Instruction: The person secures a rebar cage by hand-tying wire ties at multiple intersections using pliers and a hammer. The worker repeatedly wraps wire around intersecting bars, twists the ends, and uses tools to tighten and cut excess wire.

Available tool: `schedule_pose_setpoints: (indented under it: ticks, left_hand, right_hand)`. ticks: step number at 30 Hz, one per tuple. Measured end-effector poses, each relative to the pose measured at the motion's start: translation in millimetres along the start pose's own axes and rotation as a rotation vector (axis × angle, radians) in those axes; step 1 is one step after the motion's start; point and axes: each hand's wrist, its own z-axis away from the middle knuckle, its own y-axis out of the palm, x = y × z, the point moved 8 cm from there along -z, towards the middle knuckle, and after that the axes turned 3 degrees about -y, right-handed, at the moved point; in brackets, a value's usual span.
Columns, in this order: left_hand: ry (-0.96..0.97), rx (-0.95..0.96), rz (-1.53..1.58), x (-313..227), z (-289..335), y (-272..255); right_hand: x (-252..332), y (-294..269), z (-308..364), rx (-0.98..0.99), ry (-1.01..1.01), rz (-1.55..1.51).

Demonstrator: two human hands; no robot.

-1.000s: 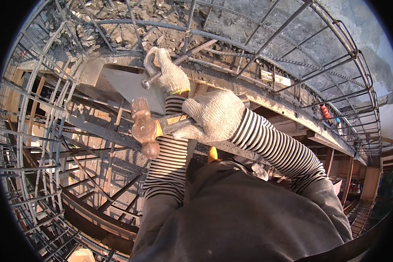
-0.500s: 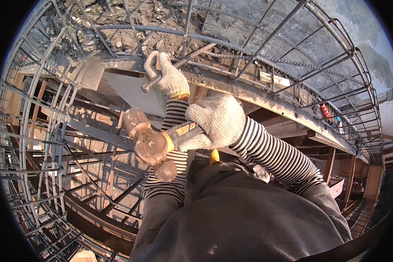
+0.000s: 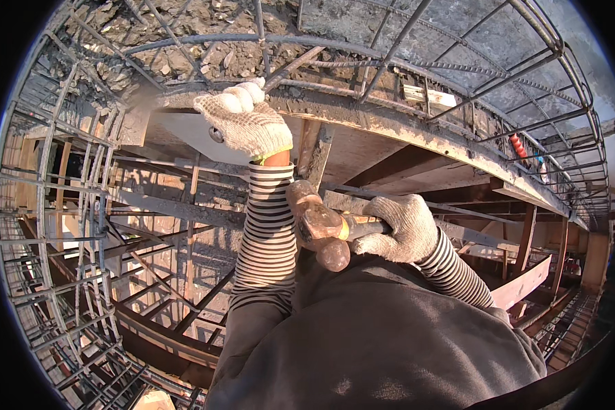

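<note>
The left hand (image 3: 244, 119) reaches forward on a straightened arm, fingers curled round a bar (image 3: 216, 134), its round end showing. The right hand (image 3: 404, 229), elbow bent, grips the hammer (image 3: 320, 224) before the torso, head beside the left sleeve (image 3: 265, 225). Rebar (image 3: 260, 34) stands just beyond the left hand; a beam (image 3: 404, 130) runs ahead.

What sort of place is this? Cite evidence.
Most likely a construction site: steel reinforcing bars form a cage at left, rough rubble lies at the top, and the gloved right hand grips a hammer.
</note>
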Motion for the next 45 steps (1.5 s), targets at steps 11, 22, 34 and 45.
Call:
schedule_pose_setpoints:
  ticks: [11, 22, 34, 45]
  left_hand:
    - [0.180, 0.366, -0.013, -16, 57, 41]
    - [0.074, 0.172, 0.089, 2, 48, 31]
    - [-0.117, 0.082, 0.200, 13, -9, -9]
    - [-0.195, -0.098, 0.276, 11, 20, 30]
  right_hand:
    - [-79, -6, 122, -0.058, 0.703, -0.074]
    - [-42, -16, 80, -0.150, 0.433, -0.108]
    - [70, -11, -25, -0.009, -0.022, 0.297]
    - [194, 16, -43, 0.020, -0.517, 0.232]
